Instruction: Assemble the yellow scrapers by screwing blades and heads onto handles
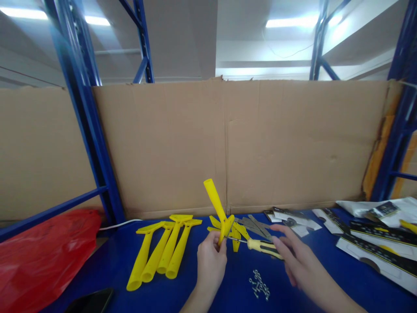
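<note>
Watching remotely, I see the left hand (211, 257) clamped on a tilted yellow handle (215, 202) above the blue table (234, 284); the separate right hand (301, 261) meets the screwdriver (263, 247), grip unclear. Uneven pressure could skid its tip toward the left fingers.

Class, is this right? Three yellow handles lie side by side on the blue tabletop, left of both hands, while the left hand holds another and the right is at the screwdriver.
Not quite: the head view shows four yellow handles, not three. They do lie on the blue tabletop; the left hand holds another handle, and the right hand is at the screwdriver.
</note>
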Demonstrator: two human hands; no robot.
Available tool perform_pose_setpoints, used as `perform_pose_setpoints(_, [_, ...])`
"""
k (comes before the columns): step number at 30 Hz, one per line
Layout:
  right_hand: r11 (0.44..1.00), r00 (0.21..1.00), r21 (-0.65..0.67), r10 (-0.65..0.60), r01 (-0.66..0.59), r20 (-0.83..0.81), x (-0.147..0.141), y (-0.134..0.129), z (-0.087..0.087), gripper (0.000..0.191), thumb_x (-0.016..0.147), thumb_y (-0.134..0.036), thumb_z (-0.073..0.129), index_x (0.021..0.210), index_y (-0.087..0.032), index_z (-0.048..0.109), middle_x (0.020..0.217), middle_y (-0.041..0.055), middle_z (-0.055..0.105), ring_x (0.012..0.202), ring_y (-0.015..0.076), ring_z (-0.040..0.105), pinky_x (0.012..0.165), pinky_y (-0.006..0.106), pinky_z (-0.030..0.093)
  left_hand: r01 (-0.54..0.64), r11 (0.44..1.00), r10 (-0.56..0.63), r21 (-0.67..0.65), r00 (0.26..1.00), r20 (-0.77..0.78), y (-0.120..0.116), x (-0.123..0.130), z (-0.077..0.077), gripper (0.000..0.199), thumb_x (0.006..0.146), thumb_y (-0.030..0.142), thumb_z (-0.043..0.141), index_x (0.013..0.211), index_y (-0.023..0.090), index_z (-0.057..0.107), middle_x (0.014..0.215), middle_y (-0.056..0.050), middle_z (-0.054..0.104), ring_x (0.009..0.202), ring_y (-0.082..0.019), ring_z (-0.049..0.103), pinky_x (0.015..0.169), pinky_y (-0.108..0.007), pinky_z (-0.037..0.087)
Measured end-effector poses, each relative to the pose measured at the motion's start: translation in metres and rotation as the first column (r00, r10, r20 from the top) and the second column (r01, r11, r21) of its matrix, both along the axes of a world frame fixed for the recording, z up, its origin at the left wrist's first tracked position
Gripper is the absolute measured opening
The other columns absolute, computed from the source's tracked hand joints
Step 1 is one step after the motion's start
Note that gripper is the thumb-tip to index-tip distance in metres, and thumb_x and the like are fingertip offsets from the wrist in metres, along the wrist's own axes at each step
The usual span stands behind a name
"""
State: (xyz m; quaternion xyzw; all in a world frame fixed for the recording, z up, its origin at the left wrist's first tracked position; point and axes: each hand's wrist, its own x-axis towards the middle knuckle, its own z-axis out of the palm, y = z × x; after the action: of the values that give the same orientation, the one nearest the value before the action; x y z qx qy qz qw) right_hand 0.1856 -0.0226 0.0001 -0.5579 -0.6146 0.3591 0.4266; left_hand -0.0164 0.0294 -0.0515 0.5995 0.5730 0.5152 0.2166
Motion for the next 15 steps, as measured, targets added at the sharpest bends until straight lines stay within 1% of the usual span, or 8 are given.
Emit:
perform_pose_setpoints(2, [1.000, 1.000, -0.007, -0.024, 0.024, 0.018, 0.0002, 0.0003, -0.0010, 0.050, 0.085, -0.059, 0.033, 0.119, -0.023, 0.043, 0.069, -0.0016, 0.057, 0.035, 0.0078, 0.045, 0.030, 0.019, 0.033, -0.003, 1.000, 0.003, 0.011, 1.000, -0.002, 0.0004, 0.0001, -0.0010, 0.016, 0.079, 0.033, 0.048, 0.071, 0.021, 0.057, 0.061, 0.001, 0.060, 0.051, -0.014, 0.056, 0.046, -0.022, 0.041])
perform_pose_setpoints(3, [0.999, 0.999, -0.005, -0.040, 0.040, 0.002, -0.0001, 0.0001, -0.0015, 0.051, 0.085, -0.059, 0.034, 0.122, -0.025, 0.040, 0.077, 0.0003, 0.059, 0.037, 0.0077, 0.046, 0.029, 0.018, 0.033, -0.008, 1.000, 0.008, 0.015, 1.000, 0.000, 0.0008, 0.0001, -0.0014, 0.016, 0.078, 0.032, 0.049, 0.071, 0.021, 0.057, 0.060, 0.001, 0.060, 0.051, -0.014, 0.055, 0.045, -0.021, 0.041])
perform_pose_setpoints(5, [0.998, 0.997, 0.017, -0.053, 0.054, -0.064, -0.0007, -0.0006, -0.0024, 0.056, 0.080, -0.055, 0.046, 0.129, -0.031, 0.032, 0.103, 0.0047, 0.057, 0.044, 0.0078, 0.050, 0.027, 0.017, 0.033, -0.020, 1.000, 0.020, 0.014, 1.000, 0.006, 0.0015, -0.0001, -0.0017, 0.016, 0.078, 0.032, 0.050, 0.070, 0.021, 0.057, 0.059, 0.001, 0.059, 0.050, -0.014, 0.055, 0.045, -0.021, 0.040])
perform_pose_setpoints(7, [0.999, 0.992, 0.032, -0.020, 0.024, -0.122, -0.0004, -0.0005, -0.0032, 0.063, 0.075, -0.049, 0.055, 0.130, -0.035, 0.028, 0.115, 0.0056, 0.051, 0.050, 0.0085, 0.053, 0.026, 0.017, 0.036, -0.025, 1.000, 0.025, 0.011, 1.000, 0.006, 0.0018, -0.0003, -0.0014, 0.016, 0.078, 0.032, 0.050, 0.070, 0.021, 0.057, 0.059, 0.001, 0.059, 0.050, -0.014, 0.055, 0.045, -0.021, 0.040])
perform_pose_setpoints(9, [0.999, 0.993, 0.037, 0.005, -0.001, -0.117, 0.0008, 0.0009, -0.0041, 0.058, 0.074, -0.048, 0.055, 0.126, -0.032, 0.033, 0.106, 0.0036, 0.054, 0.046, 0.0080, 0.051, 0.027, 0.018, 0.037, -0.022, 1.000, 0.022, 0.010, 1.000, 0.002, 0.0014, -0.0002, -0.0005, 0.016, 0.078, 0.032, 0.050, 0.070, 0.021, 0.057, 0.059, 0.002, 0.059, 0.050, -0.014, 0.054, 0.045, -0.021, 0.040])
perform_pose_setpoints(11, [0.999, 0.998, 0.032, -0.029, 0.031, -0.054, 0.0022, 0.0031, -0.0053, 0.048, 0.079, -0.051, 0.047, 0.120, -0.027, 0.041, 0.084, 0.0000, 0.058, 0.038, 0.0072, 0.048, 0.027, 0.018, 0.036, -0.016, 1.000, 0.016, 0.012, 1.000, -0.001, 0.0006, 0.0001, 0.0009, 0.015, 0.078, 0.031, 0.050, 0.070, 0.021, 0.057, 0.059, 0.002, 0.060, 0.050, -0.014, 0.055, 0.046, -0.021, 0.040])
perform_pose_setpoints(13, [0.997, 0.997, 0.007, -0.071, 0.071, 0.006, 0.0025, 0.0048, -0.0070, 0.047, 0.084, -0.055, 0.037, 0.117, -0.024, 0.046, 0.065, -0.0029, 0.056, 0.032, 0.0080, 0.046, 0.028, 0.018, 0.035, -0.013, 1.000, 0.013, 0.020, 1.000, -0.008, 0.0001, 0.0003, 0.0020, 0.014, 0.078, 0.030, 0.050, 0.071, 0.021, 0.057, 0.060, 0.002, 0.060, 0.051, -0.014, 0.056, 0.046, -0.021, 0.040])
perform_pose_setpoints(15, [0.997, 0.997, -0.018, -0.074, 0.075, 0.014, 0.0013, 0.0051, -0.0086, 0.050, 0.083, -0.058, 0.036, 0.119, -0.024, 0.045, 0.068, -0.0014, 0.058, 0.034, 0.0095, 0.048, 0.026, 0.019, 0.035, -0.014, 0.999, 0.015, 0.030, 1.000, -0.014, 0.0002, -0.0001, 0.0026, 0.013, 0.079, 0.029, 0.050, 0.071, 0.021, 0.057, 0.059, 0.001, 0.060, 0.051, -0.014, 0.056, 0.046, -0.021, 0.040])
